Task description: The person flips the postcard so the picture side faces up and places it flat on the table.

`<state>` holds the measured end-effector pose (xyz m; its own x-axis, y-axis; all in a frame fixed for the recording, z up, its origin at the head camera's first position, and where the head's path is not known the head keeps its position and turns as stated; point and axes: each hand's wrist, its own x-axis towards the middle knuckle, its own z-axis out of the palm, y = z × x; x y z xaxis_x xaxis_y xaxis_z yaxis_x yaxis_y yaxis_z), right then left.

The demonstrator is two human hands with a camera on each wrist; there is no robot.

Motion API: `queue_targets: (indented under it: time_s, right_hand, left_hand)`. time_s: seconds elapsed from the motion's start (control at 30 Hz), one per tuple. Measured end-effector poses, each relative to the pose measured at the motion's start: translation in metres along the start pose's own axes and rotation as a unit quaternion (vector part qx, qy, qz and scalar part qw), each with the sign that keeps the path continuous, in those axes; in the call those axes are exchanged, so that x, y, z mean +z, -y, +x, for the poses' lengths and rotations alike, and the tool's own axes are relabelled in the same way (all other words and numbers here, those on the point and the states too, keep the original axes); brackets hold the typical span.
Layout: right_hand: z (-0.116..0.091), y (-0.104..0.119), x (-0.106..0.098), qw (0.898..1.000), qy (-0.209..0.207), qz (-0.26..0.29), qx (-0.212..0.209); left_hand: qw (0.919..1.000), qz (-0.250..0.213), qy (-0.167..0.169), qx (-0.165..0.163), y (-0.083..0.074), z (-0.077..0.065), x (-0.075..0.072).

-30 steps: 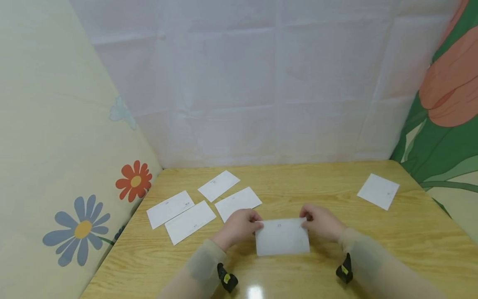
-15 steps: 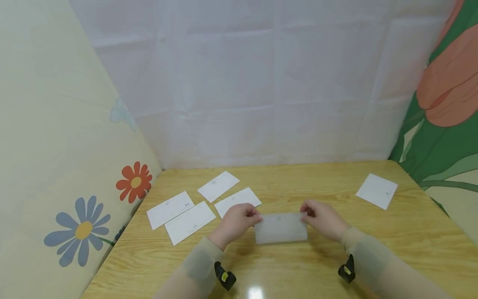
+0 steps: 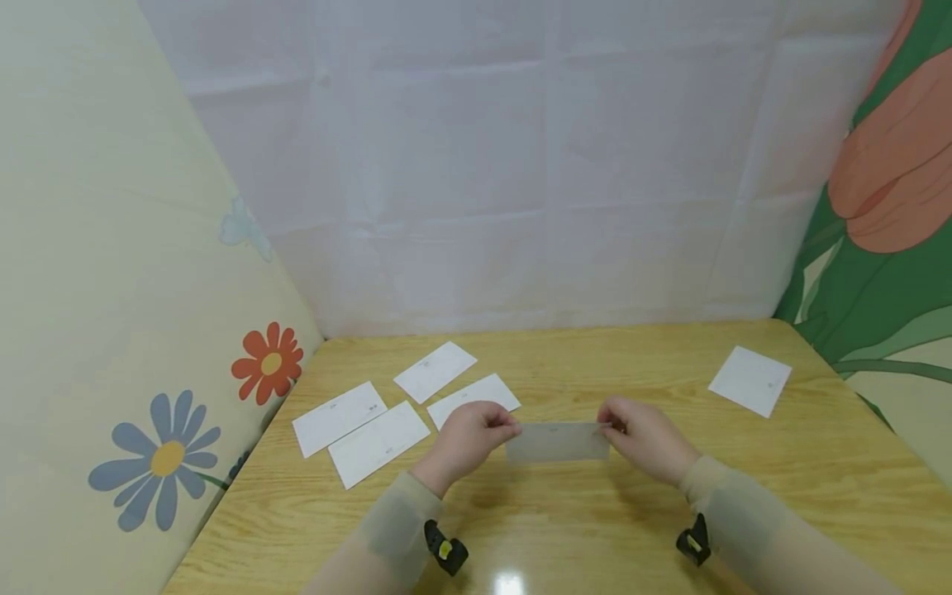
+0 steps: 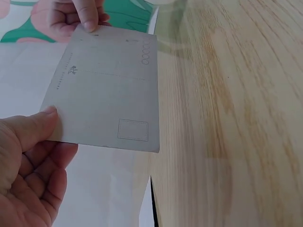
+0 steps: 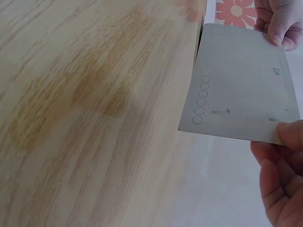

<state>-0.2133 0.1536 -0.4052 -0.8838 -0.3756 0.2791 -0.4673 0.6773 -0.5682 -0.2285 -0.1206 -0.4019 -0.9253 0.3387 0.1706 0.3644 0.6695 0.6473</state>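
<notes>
Both hands hold one postcard (image 3: 558,444) up over the front middle of the table. My left hand (image 3: 474,438) pinches its left end between thumb and fingers, and my right hand (image 3: 645,440) pinches the right end the same way. From the head the card looks strongly foreshortened and greyish. In the left wrist view, the postcard's face (image 4: 104,90) carries a stamp box, a dotted line and a row of small circles. Faint dark marks show near the right hand's end of the postcard (image 5: 239,82) in the right wrist view.
Several white cards lie flat to the left: one postcard (image 3: 338,417) at far left, another (image 3: 379,444) beside it, a third (image 3: 435,372) farther back, and one (image 3: 483,395) partly behind my left hand. Another card (image 3: 751,380) lies at back right. A white cloth (image 3: 550,165) hangs behind the wooden table (image 3: 565,537).
The held postcard has tilted, its lower edge rising, so its face looks narrower and darker. Both hands have risen slightly and keep their grip. The cards on the table lie as before.
</notes>
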Motion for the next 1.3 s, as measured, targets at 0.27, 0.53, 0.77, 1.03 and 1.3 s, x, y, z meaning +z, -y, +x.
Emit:
queue_targets:
  time_s: [0.27, 0.53, 0.77, 1.03, 1.3]
  right_hand:
    - [-0.002, 0.001, 0.0, 1.0, -0.006, -0.026, -0.016]
    - [-0.003, -0.002, 0.002, 0.998, -0.015, -0.046, -0.039]
    - [-0.005, -0.002, 0.0, 0.999, 0.008, -0.036, -0.021]
    - [-0.008, -0.006, 0.002, 0.998, 0.022, -0.037, -0.041]
    - [-0.01, -0.011, 0.006, 0.994, 0.022, -0.035, -0.102]
  left_hand:
    - [0.9998, 0.018, -0.002, 0.012, -0.002, -0.002, -0.001]
    - [0.9985, 0.044, -0.011, 0.031, -0.001, -0.003, 0.001]
    - [0.9954, 0.071, -0.002, 0.064, 0.001, -0.005, 0.001]
    - [0.993, 0.089, 0.031, 0.072, 0.003, -0.007, 0.003]
    - [0.9861, 0.115, 0.05, 0.109, 0.006, -0.01, 0.006]
